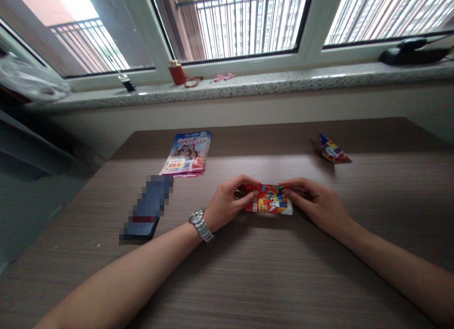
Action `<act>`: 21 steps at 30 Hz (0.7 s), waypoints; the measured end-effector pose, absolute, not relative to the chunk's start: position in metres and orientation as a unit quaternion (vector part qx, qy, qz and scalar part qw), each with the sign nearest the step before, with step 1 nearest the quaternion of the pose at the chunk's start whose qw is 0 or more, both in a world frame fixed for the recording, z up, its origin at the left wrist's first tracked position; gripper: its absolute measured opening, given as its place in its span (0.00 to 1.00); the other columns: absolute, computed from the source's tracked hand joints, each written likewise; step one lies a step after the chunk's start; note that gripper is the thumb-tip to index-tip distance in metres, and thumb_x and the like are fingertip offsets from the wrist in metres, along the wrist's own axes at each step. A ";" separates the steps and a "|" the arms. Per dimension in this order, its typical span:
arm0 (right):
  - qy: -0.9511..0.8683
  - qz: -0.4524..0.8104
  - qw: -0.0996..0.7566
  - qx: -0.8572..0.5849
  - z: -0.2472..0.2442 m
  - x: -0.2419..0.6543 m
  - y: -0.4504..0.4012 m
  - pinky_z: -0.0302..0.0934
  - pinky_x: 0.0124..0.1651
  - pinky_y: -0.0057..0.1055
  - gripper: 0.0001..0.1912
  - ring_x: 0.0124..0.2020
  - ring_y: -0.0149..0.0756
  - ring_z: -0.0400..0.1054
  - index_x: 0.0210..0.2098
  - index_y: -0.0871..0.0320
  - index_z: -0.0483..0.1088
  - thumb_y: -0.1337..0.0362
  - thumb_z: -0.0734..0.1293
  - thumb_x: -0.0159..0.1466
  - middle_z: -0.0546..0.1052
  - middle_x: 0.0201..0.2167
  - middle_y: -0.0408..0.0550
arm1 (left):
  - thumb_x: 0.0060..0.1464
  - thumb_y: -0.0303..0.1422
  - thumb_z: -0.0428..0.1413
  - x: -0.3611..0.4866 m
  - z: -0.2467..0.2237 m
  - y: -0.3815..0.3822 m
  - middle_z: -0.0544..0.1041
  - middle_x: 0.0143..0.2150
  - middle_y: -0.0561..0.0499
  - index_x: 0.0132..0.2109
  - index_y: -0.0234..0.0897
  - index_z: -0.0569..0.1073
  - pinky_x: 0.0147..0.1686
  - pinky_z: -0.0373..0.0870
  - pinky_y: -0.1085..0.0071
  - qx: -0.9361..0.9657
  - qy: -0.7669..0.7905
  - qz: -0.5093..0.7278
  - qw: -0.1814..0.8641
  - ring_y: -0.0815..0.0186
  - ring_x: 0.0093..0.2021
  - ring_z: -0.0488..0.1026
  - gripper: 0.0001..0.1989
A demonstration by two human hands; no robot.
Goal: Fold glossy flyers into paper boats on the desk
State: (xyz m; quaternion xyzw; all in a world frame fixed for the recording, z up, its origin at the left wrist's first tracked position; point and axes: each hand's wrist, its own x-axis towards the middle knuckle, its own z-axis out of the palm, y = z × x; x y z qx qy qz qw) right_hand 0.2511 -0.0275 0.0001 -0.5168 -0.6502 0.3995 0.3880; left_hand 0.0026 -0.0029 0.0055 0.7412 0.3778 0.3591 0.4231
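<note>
On the left of the table (227,281) lay a dark phone (151,201), its screen blurred out, slanting away from the person. Just beyond its far end sat a small stack of printed leaflets (187,154). To the right of both came the left hand (227,203), with a metal watch (202,225) on its wrist. Its thumb and forefinger were drawn together over the left end of a folded piece of red printed paper (268,205), the thumb on the face turned to the person and the forefinger along the far edge.

The paper was in the middle, between the hands, its long axis running left to right from one set of fingertips to the other. Neither hand was nearer, as both touched it, but the left covered more. The near edge was free of fingers, with a pale corner showing at the right; whether it rested on the table could not be told. The right hand (319,206) pinched the far right corner, thumb and forefinger almost meeting, its other fingers curled behind and partly hidden.

Farther off, beyond the right hand and well apart from it, stood a folded paper triangle (332,151).
</note>
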 end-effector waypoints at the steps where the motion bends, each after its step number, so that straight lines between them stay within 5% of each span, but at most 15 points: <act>1: -0.652 0.397 0.385 -0.519 0.000 0.251 -0.027 0.74 0.42 0.36 0.12 0.38 0.41 0.79 0.45 0.53 0.76 0.57 0.68 0.64 0.83 0.39 0.46 | 0.61 0.35 0.59 0.003 0.006 -0.003 0.80 0.41 0.49 0.48 0.36 0.76 0.35 0.74 0.77 0.742 0.378 0.361 0.420 0.70 0.36 0.76 0.11; 21: -0.651 0.388 0.374 -0.534 0.001 0.251 -0.025 0.73 0.43 0.39 0.13 0.39 0.43 0.79 0.45 0.53 0.77 0.55 0.68 0.64 0.84 0.40 0.47 | 0.61 0.35 0.58 0.004 0.004 -0.003 0.80 0.44 0.48 0.50 0.36 0.75 0.38 0.74 0.74 0.744 0.391 0.350 0.414 0.68 0.39 0.76 0.12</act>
